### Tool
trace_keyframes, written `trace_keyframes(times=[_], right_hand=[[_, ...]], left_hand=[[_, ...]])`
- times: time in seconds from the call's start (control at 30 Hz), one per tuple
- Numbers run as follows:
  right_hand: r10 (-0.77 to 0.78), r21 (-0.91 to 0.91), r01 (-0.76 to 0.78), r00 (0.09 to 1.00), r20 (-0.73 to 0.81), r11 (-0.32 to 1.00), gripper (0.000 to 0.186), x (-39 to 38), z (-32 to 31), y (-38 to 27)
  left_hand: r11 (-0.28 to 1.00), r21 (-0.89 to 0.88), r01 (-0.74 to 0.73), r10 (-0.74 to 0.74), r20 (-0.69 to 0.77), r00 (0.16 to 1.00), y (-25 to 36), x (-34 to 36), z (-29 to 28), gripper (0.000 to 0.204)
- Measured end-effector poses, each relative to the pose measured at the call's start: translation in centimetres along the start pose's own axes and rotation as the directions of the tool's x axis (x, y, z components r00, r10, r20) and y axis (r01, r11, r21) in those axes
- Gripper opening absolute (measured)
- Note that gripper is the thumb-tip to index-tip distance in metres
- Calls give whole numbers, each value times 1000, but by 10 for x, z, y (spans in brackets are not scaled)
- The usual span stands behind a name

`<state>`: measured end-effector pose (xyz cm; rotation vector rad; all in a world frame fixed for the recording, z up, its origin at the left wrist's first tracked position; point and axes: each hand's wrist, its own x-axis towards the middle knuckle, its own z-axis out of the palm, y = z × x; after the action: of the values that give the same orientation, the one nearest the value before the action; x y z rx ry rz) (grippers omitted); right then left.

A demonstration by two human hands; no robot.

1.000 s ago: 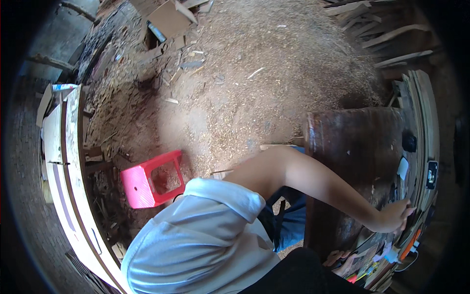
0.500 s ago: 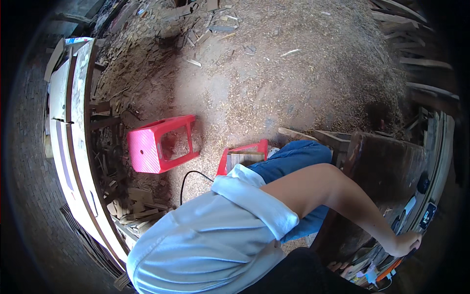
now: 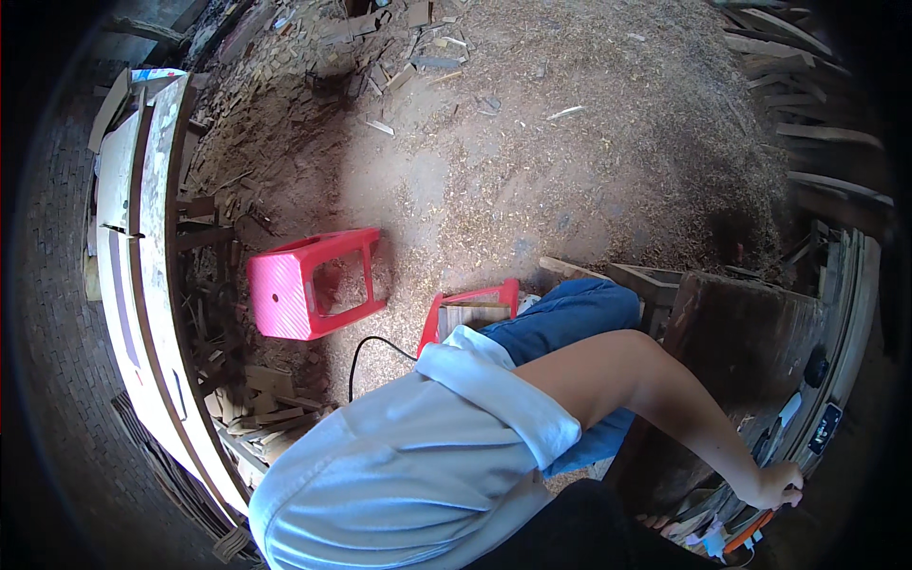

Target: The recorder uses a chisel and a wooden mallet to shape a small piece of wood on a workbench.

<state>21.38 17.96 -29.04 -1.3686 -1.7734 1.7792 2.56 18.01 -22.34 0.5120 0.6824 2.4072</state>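
Note:
My left arm stretches across to the right from a pale blue sleeve (image 3: 475,418). At its end my left hand (image 3: 771,486) hovers by the far right edge of the dark wooden bench (image 3: 731,332). Its fingers are curled, with their tips close together; whatever they hold is too small to make out. Beside that hand lie an orange strip-like object (image 3: 749,532) and some white and pale blue scraps (image 3: 712,540). Only a few fingertips of my right hand (image 3: 654,522) show low in the view, the rest hidden behind a black shape.
A dark phone-like device (image 3: 826,427) and a round black object (image 3: 816,366) rest along the bench's right side. One red plastic stool (image 3: 280,294) lies tipped over; another red stool (image 3: 432,323) is near my jeans. Planks (image 3: 157,237) line the left; wood shavings (image 3: 608,171) cover the floor.
My left hand has drawn slightly down and left along the bench edge, its fingers looser than the earlier fist. The view has shifted a little.

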Motion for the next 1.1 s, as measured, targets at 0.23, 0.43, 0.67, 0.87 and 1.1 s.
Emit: trace_keyframes(times=[0.23,0.43,0.67,0.87,1.1], right_hand=[[-58,-11,58,998,32,998,36,-13,16,-3],[-101,-13,102,992,69,995,36,-25,30,-5],[-175,37,172,980,92,984,36,-33,44,-7],[-265,103,254,958,112,962,35,-47,47,-18],[-418,202,399,906,66,895,35,-69,23,-39]], left_hand=[[974,218,-61,75,-55,996,-30,12,16,9],[999,34,-29,29,21,999,-63,27,16,6],[970,204,-136,129,47,991,-41,12,1,13],[962,242,-127,122,36,992,-14,6,-14,22],[974,200,103,-132,137,982,6,-6,-38,36]])
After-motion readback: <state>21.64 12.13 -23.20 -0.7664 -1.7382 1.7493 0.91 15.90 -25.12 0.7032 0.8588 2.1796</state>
